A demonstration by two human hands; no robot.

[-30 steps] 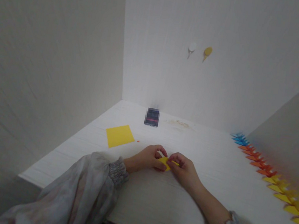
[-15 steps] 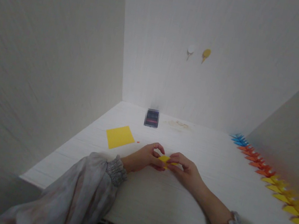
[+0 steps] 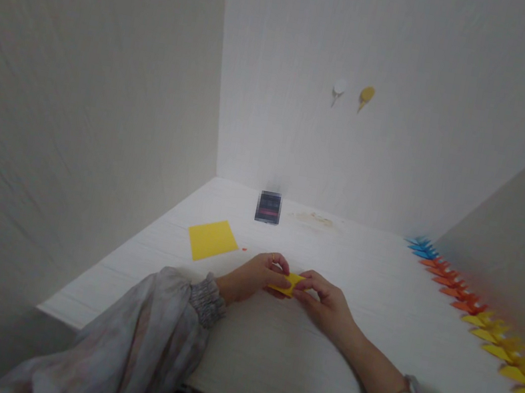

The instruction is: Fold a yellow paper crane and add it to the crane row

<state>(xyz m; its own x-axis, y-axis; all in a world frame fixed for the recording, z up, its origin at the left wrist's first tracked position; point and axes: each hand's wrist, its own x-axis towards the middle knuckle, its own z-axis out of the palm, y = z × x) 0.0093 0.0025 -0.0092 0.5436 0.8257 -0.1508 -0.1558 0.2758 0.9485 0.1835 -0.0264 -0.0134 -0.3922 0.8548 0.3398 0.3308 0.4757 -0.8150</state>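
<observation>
— How much open room lies around the hands?
— Plenty. The white table [image 3: 294, 365] is bare between them and its near edge, and to their right. Walls close the left, far and right sides.
— And the fingers?
— The left hand [image 3: 254, 276] and the right hand [image 3: 325, 304] meet mid-table, fingertips pressed together on a small folded yellow paper [image 3: 288, 284], each pinching one end. It sits low, just above the tabletop or on it; I cannot tell which.
— What else is on the surface?
— A flat yellow sheet [image 3: 212, 240] far left, a dark box [image 3: 269, 207] beyond, and a row of folded paper pieces [image 3: 471, 308] along the right wall. Two hooks [image 3: 339, 89] are on the far wall.
</observation>
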